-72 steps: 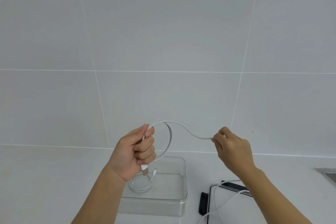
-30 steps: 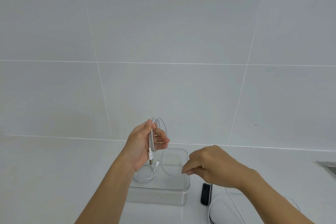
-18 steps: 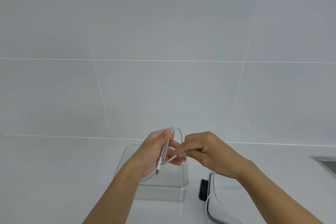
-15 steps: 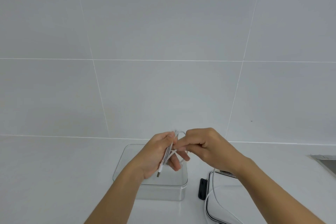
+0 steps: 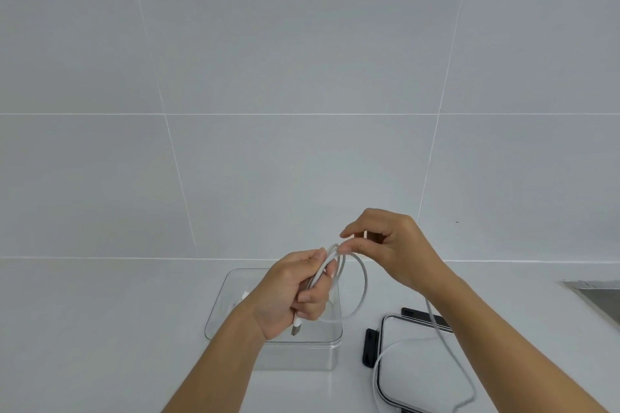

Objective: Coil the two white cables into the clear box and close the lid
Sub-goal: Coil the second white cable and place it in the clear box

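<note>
Standing on the white counter (image 5: 100, 329), the clear box (image 5: 302, 356) is open, its lid off. Inside it, near the left wall, a small white plug tip (image 5: 245, 294) shows; the rest of that lead is hidden behind the left wrist. Above the box the left hand (image 5: 288, 292) has its fingers curled round gathered strands of a white cable (image 5: 365, 282), whose metal plug (image 5: 297, 329) sticks out below the fist. One loop of the cable hangs to the right of that hand. At the top of the loop the right hand (image 5: 396, 251) pinches the cable between thumb and forefinger, just beside the left fingertips. The cable's tail passes behind the right forearm and curves across the lid (image 5: 419, 375), which lies flat on the counter right of the box, a black clasp (image 5: 369, 347) on its left edge. A metal sink edge (image 5: 600, 298) shows at far right.
</note>
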Tool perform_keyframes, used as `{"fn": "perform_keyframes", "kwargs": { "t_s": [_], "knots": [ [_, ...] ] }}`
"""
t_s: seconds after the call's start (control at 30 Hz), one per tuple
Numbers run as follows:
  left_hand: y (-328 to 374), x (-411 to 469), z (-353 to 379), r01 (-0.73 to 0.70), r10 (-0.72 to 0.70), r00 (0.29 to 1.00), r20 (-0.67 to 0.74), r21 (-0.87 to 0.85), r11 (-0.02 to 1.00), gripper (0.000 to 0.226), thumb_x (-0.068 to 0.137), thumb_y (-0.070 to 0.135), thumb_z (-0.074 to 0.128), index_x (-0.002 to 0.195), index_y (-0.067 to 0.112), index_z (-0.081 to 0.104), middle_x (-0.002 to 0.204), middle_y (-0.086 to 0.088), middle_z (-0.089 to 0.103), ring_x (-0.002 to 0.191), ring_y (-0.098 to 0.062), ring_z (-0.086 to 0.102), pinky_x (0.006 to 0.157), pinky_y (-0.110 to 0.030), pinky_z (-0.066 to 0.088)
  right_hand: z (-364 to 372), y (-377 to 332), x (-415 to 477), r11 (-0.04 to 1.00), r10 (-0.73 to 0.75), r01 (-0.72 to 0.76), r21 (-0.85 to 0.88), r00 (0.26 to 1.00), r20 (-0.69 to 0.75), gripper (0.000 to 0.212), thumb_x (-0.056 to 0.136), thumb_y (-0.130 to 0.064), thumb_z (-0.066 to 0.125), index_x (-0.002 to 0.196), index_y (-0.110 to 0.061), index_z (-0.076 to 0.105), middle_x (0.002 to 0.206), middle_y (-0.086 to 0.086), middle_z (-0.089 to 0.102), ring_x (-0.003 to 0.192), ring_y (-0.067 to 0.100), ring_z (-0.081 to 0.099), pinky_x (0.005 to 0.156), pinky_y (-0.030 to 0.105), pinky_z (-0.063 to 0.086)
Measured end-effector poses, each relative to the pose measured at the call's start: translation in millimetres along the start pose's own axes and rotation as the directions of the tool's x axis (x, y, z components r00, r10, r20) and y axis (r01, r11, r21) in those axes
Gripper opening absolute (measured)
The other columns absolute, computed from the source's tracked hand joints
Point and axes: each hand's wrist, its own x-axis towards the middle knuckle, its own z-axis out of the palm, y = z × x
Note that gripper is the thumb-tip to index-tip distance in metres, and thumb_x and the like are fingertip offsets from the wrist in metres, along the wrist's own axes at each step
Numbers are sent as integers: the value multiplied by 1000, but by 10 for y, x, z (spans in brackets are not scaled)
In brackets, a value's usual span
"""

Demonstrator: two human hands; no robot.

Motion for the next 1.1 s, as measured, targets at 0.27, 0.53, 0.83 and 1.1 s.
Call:
{"fn": "perform_keyframes", "kwargs": {
  "t_s": [0.27, 0.53, 0.83, 1.1],
  "knots": [
    [-2, -40, -71, 4, 5, 998, 60, -146, 989, 31, 87, 30, 43, 62, 18, 56, 36, 13, 30, 32, -5, 13, 37, -12, 21, -121, 146, -21, 915, 231, -332, 227, 896, 380, 22, 75, -20, 75, 95, -30, 73, 68, -13, 60, 47, 9, 32, 46, 17, 29],
    [3, -16, -31, -14, 23, 999, 48, -190, 982, 29, 84, 31, 47, 64, 15, 62, 38, 10, 20, 34, -9, 10, 37, -13, 18, -78, 272, -117, 842, 210, -366, 396, 899, 385, 12, 84, -18, 63, 82, -13, 74, 51, -11, 51, 45, 10, 28, 44, 17, 24],
    [-28, 42, 9, -73, 52, 994, -95, -226, 971, 29, 83, 28, 45, 60, 14, 56, 37, 11, 27, 37, -10, 9, 38, -17, 19, 41, 324, -130, 708, 224, -381, 594, 919, 324, 22, 82, -30, 58, 92, -21, 75, 56, -9, 48, 41, 6, 23, 39, 15, 22],
    [17, 24, -78, 181, -163, 974, 154, -112, 977, 51, 90, 48, 33, 76, 9, 63, 41, 5, 39, 34, -8, 33, 48, -25, 40, 38, 274, -111, 832, 193, -343, 436, 916, 353, 22, 85, -29, 61, 70, -16, 69, 55, -7, 41, 47, 11, 26, 43, 19, 21]
  ]
}}
